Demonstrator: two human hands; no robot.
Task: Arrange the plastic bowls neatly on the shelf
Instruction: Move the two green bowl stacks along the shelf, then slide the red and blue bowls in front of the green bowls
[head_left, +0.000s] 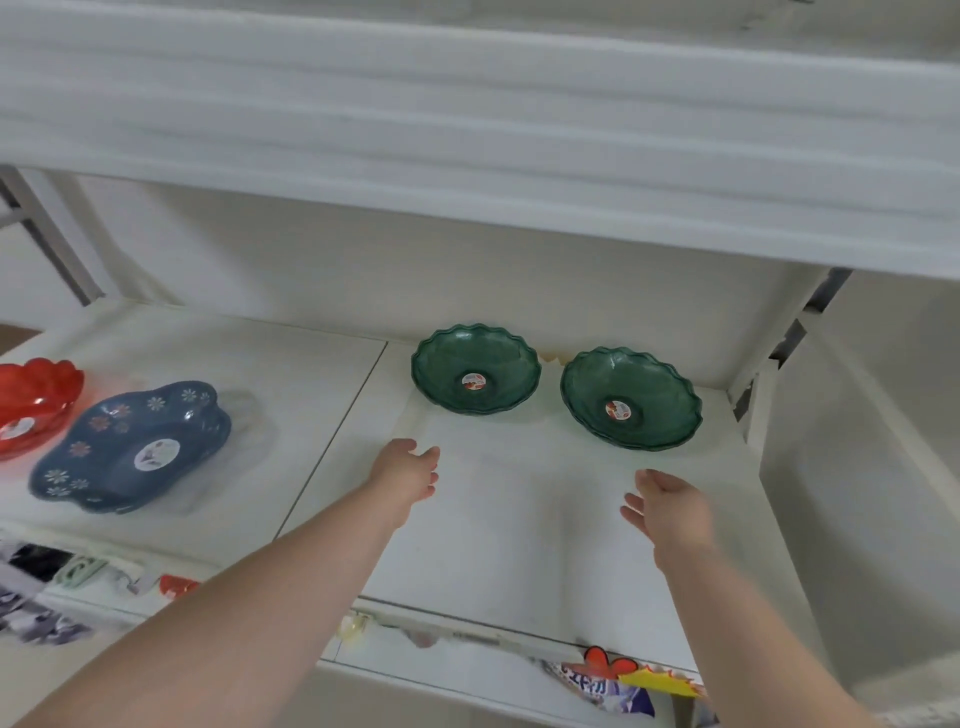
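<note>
Two green scalloped plastic bowls stand side by side at the back right of the white shelf (519, 519): the left green bowl (475, 368) and the right green bowl (631, 397), each with a red sticker inside. My left hand (410, 467) hovers open just in front of the left bowl, apart from it. My right hand (670, 506) is open in front of the right bowl, fingers spread, holding nothing. Further left on the shelf sit a blue flower-patterned bowl (132, 447) and a red scalloped bowl (31, 402).
An upper shelf (467, 156) overhangs close above. A metal upright (795, 338) and a white side wall bound the shelf on the right. Price tags and packaged goods (618, 680) hang below the shelf's front edge.
</note>
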